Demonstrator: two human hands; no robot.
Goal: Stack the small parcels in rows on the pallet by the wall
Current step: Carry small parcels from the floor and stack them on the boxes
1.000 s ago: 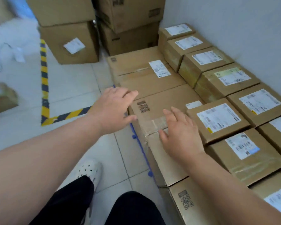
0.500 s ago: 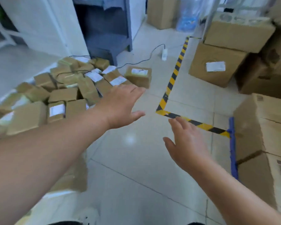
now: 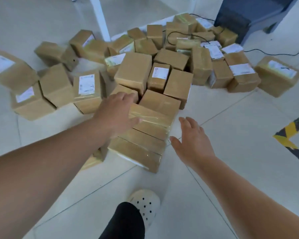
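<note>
A loose heap of small brown taped parcels (image 3: 133, 69) lies scattered on the tiled floor ahead of me. The nearest parcel (image 3: 150, 118) sits at the heap's front edge, with another parcel (image 3: 136, 150) lying in front of it. My left hand (image 3: 117, 114) is spread open over the nearest parcel's left side, thumb against its taped top. My right hand (image 3: 192, 140) hovers open just right of that parcel, apart from it. Neither hand holds anything. The pallet is out of view.
My white clog (image 3: 145, 202) and dark trouser leg stand on the floor below the heap. Yellow-black floor tape (image 3: 293, 135) marks a corner at right. A dark blue cabinet (image 3: 245, 16), a black cable (image 3: 273, 53) and a white post (image 3: 100, 18) stand behind the heap.
My view has swung from the stacked pallet by the wall, across the floor, to the parcel heap. Both empty hands have come down to the nearest parcel.
</note>
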